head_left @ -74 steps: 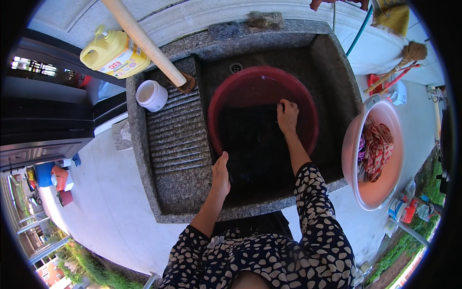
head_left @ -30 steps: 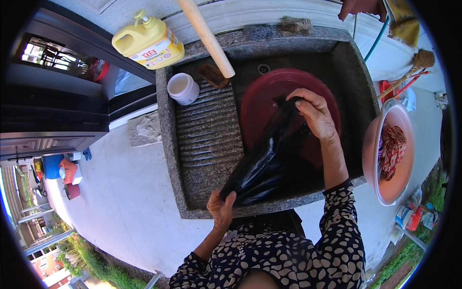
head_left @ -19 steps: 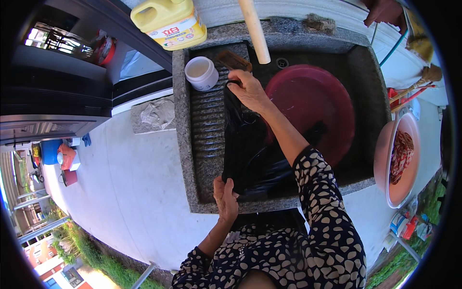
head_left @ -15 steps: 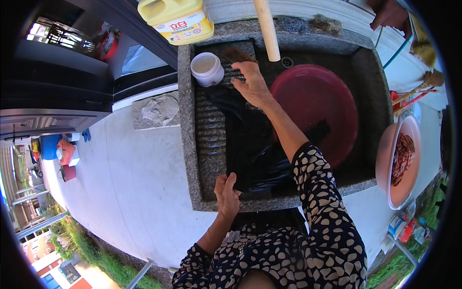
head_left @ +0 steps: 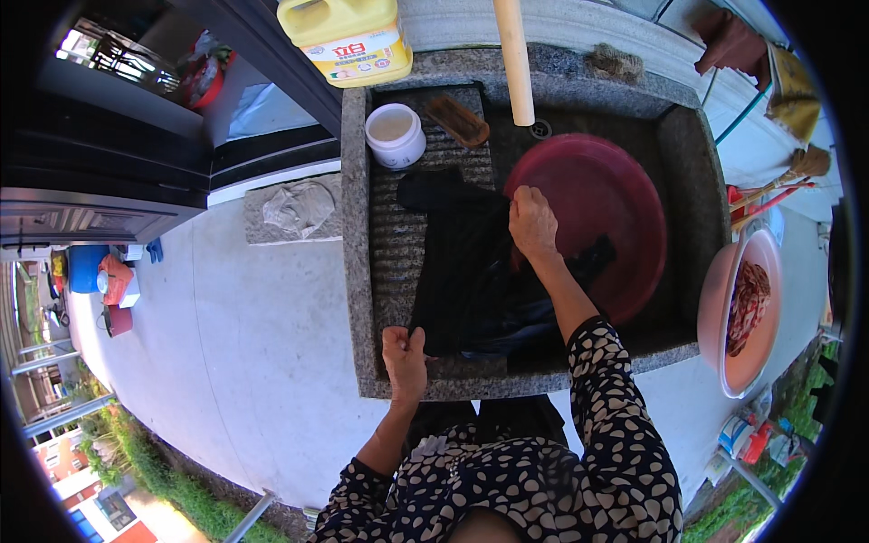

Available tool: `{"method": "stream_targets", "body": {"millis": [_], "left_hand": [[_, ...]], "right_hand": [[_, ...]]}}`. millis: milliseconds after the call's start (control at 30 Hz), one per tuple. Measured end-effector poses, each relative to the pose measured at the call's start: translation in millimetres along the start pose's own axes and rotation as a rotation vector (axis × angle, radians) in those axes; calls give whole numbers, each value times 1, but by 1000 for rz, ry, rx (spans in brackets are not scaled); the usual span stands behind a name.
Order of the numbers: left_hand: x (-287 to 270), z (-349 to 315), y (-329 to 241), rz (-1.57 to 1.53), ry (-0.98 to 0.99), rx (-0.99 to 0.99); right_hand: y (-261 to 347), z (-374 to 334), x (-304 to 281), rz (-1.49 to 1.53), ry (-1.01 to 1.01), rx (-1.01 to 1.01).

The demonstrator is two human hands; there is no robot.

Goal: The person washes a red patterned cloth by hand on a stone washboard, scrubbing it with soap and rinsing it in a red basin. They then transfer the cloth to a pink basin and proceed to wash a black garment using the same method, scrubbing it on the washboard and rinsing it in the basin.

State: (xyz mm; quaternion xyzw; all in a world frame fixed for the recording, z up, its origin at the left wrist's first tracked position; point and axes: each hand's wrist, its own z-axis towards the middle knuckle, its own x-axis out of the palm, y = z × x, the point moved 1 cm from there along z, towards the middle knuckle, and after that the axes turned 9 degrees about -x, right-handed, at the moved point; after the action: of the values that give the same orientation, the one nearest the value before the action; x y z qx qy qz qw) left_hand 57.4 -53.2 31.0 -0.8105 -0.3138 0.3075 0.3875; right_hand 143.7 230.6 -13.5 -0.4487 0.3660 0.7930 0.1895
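A wet black garment (head_left: pixel 453 262) lies spread over the ribbed stone washboard (head_left: pixel 391 271), and part of it hangs into a red basin (head_left: pixel 625 185). My left hand (head_left: pixel 405 364) is closed on the garment's near left corner. At the basin's left rim, my right hand (head_left: pixel 534 222) is closed on the cloth's right edge, though the fingertips are partly hidden. A wooden scrubbing brush (head_left: pixel 458 121) rests at the washboard's far end. Beside it stands a white tub (head_left: pixel 395 136) without a lid.
The stone sink (head_left: pixel 360 226) has raised walls. A wooden pole (head_left: pixel 514 63) juts over its far side. A yellow jug (head_left: pixel 351 54) stands at the far left corner. To the right is a pink basin (head_left: pixel 756 348) with a red patterned cloth (head_left: pixel 748 308).
My right hand has left the brush and come nearer and to the right, onto the garment. The cloth is spread wider. My left hand keeps its corner and has shifted slightly left.
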Motion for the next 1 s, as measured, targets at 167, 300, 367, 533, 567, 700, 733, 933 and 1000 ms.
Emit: {"method": "stream_targets", "body": {"millis": [167, 300, 367, 533, 567, 700, 733, 933, 1000], "left_hand": [[10, -7, -30, 577, -131, 555], [11, 2, -23, 845, 89, 677], [10, 3, -21, 819, 88, 659], [8, 1, -18, 731, 80, 670], [8, -1, -19, 771, 96, 689], [0, -7, -21, 834, 185, 672], [-1, -5, -21, 826, 192, 668], [-1, -4, -18, 783, 204, 638], [-1, -3, -20, 757, 215, 647]], "right_hand": [[47, -37, -14, 72, 111, -429], [50, -15, -5, -10, 491, -253], [59, 15, -6, -7, 171, -360], [94, 94, 2, 75, -112, -505], [96, 109, 11, 62, -103, -551], [101, 156, 59, -23, 122, -675], [103, 164, 67, -58, 230, -683], [119, 187, 82, -248, 712, -555], [115, 186, 83, -228, 686, -535]]}}
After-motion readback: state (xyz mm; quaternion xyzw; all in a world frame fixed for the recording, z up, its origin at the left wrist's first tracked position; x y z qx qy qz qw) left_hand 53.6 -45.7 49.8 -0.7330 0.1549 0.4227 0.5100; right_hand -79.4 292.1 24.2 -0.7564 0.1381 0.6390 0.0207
